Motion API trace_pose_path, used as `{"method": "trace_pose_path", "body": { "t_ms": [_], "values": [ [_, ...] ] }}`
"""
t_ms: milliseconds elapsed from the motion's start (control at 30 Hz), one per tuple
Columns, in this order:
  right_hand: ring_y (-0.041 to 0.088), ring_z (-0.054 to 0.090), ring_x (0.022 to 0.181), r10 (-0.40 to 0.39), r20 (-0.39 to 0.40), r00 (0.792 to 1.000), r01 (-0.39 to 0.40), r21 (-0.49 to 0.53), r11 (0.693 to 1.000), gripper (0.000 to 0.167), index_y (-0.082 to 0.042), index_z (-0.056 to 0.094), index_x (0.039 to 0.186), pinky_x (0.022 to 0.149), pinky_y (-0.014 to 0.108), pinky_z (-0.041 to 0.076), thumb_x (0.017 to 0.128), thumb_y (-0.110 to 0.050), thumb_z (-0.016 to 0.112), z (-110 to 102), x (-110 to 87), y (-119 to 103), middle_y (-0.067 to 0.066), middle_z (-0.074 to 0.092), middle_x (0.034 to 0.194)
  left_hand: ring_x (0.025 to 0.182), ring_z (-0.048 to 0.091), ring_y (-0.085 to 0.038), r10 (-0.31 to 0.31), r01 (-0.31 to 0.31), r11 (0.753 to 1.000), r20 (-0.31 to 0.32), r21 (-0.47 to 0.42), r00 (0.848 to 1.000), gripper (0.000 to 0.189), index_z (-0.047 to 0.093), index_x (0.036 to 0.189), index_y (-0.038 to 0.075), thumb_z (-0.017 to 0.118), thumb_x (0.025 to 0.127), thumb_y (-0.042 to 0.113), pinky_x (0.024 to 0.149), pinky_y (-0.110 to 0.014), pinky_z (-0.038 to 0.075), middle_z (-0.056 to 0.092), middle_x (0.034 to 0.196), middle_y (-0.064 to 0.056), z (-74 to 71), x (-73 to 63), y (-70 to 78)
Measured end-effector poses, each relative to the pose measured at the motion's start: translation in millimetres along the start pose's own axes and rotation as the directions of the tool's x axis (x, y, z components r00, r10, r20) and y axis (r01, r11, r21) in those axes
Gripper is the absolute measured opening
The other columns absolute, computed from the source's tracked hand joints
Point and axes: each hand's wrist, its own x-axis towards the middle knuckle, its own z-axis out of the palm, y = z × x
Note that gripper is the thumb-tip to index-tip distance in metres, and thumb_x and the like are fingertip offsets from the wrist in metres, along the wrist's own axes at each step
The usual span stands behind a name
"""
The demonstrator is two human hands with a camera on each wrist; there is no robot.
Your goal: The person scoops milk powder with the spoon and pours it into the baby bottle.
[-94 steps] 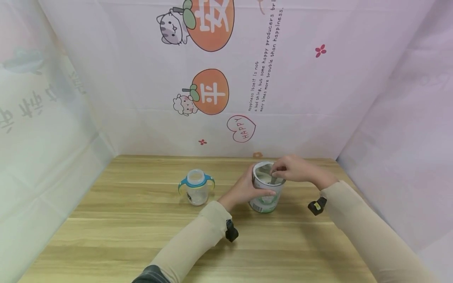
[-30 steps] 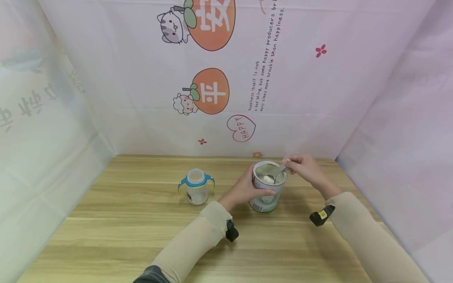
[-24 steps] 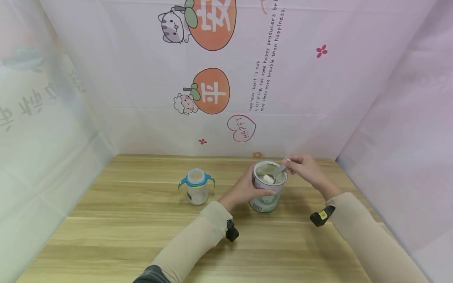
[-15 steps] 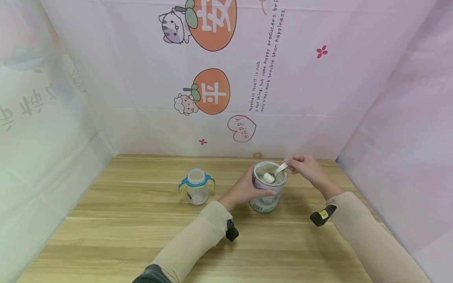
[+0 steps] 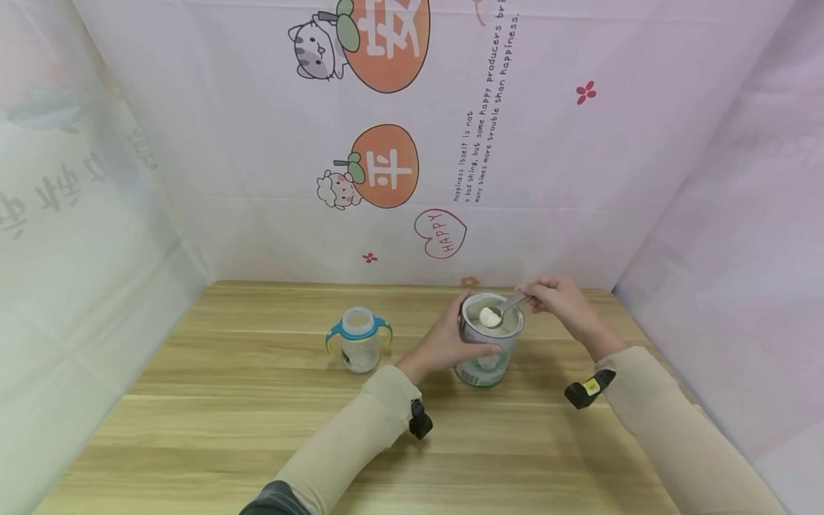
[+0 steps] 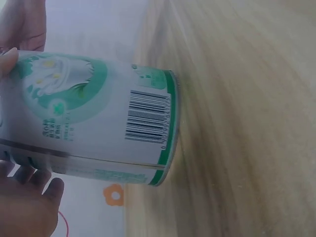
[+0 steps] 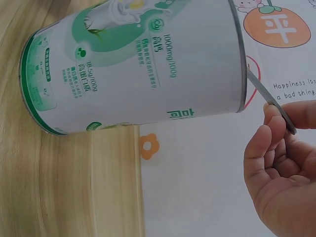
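Note:
A white and green milk powder can [image 5: 486, 361] stands upright on the table, its top uncovered. My left hand [image 5: 445, 345] grips the can from the left side, thumb across the front near the rim. Between thumb and fingers, my right hand [image 5: 561, 307] pinches the handle of a metal spoon [image 5: 513, 300]. White powder [image 5: 490, 317] is heaped on the spoon's bowl, which is at the can's mouth. The right wrist view shows the spoon handle [image 7: 270, 98] slanting from the can's rim to my fingers; its bowl is hidden there.
A clear baby bottle [image 5: 360, 352] with a blue collar and two side handles stands uncapped to the left of the can. Printed cloth [image 5: 277, 214] hangs behind the wooden table [image 5: 257, 400] and along both sides.
My right hand was reaching into the can; it has since drawn back rightward and up, raising the spoon with powder toward the rim. My left hand keeps its grip on the can.

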Motion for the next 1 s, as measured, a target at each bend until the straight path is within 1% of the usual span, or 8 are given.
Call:
{"method": "trace_pose_path", "body": {
  "t_ms": [67,233,333,533,667,800,867,1000],
  "values": [
    [0.009,0.059,0.08,0.001,0.002,1.0,-0.001,0.021,1.0,0.042,0.016,0.061,0.122,0.076,0.023,0.054,0.103,-0.022,0.056,-0.9,-0.3,-0.6,0.003,0.067,0.092,0.135,0.041,-0.011,-0.02,0.02,1.0,-0.006,0.01,1.0,0.114,0.011,0.162,0.024,0.087,0.079,0.038,0.113,-0.041,0.033,0.039,0.151,0.003,-1.7,-1.1,2.1],
    [0.008,0.058,0.079,-0.003,0.008,1.0,0.003,0.044,0.999,0.043,0.017,0.059,0.122,0.076,0.022,0.053,0.103,-0.021,0.056,-1.4,0.3,-1.2,-0.003,0.065,0.088,0.139,0.036,-0.015,-0.009,0.009,0.999,0.004,0.037,1.0,0.115,0.01,0.162,0.023,0.087,0.078,0.039,0.115,-0.044,0.029,0.031,0.158,-0.006,-4.4,-1.7,6.1],
    [0.008,0.057,0.079,0.002,0.004,1.0,-0.002,0.055,0.998,0.044,0.018,0.059,0.122,0.076,0.022,0.053,0.103,-0.021,0.056,-1.1,0.7,-1.7,-0.004,0.064,0.085,0.142,0.033,-0.018,0.0,0.0,0.998,0.006,0.063,1.0,0.115,0.01,0.162,0.023,0.087,0.078,0.041,0.115,-0.046,0.028,0.028,0.159,-0.008,-5.7,-2.9,8.3],
    [0.009,0.057,0.081,0.022,0.002,1.0,-0.022,0.075,0.997,0.047,0.019,0.057,0.123,0.079,0.023,0.054,0.103,-0.024,0.056,-0.9,0.3,-4.5,-0.004,0.062,0.086,0.146,0.028,-0.02,-0.005,0.006,0.991,-0.01,0.134,1.0,0.113,0.015,0.161,0.024,0.085,0.077,0.049,0.115,-0.05,0.028,0.029,0.159,-0.002,-11.7,-8.2,11.4],
    [0.009,0.056,0.084,0.038,0.014,0.999,-0.039,0.094,0.995,0.048,0.017,0.057,0.125,0.081,0.023,0.053,0.104,-0.026,0.056,0.0,0.4,-8.8,-0.004,0.06,0.088,0.145,0.029,-0.018,-0.044,0.049,0.986,-0.029,0.161,0.999,0.112,0.018,0.161,0.027,0.084,0.075,0.057,0.114,-0.048,0.029,0.029,0.159,0.004,-20.1,-12.6,12.2],
    [0.009,0.056,0.085,0.037,0.015,0.999,-0.038,0.136,0.99,0.048,0.018,0.055,0.127,0.08,0.021,0.053,0.103,-0.024,0.057,3.1,1.9,-13.3,-0.002,0.061,0.091,0.146,0.03,-0.019,-0.076,0.084,0.978,-0.049,0.192,0.996,0.109,0.02,0.16,0.032,0.082,0.075,0.06,0.114,-0.049,0.03,0.03,0.16,0.009,-30.5,-15.4,12.7],
    [0.009,0.056,0.085,0.034,0.017,0.999,-0.036,0.15,0.988,0.047,0.018,0.055,0.127,0.08,0.021,0.053,0.103,-0.022,0.058,5.5,3.2,-15.7,-0.001,0.061,0.092,0.145,0.03,-0.02,-0.071,0.081,0.973,-0.054,0.216,0.996,0.107,0.022,0.16,0.031,0.081,0.076,0.061,0.114,-0.049,0.03,0.032,0.159,0.008,-36.2,-16.6,13.8],
    [0.011,0.057,0.086,0.038,0.023,0.999,-0.041,0.171,0.984,0.045,0.017,0.056,0.126,0.08,0.021,0.053,0.102,-0.022,0.058,11.2,6.4,-20.7,0.0,0.06,0.092,0.144,0.032,-0.022,-0.057,0.07,0.966,-0.062,0.25,0.996,0.106,0.026,0.159,0.026,0.082,0.075,0.06,0.113,-0.051,0.032,0.033,0.159,0.005,-46.9,-20.1,16.8]
  ]
}}
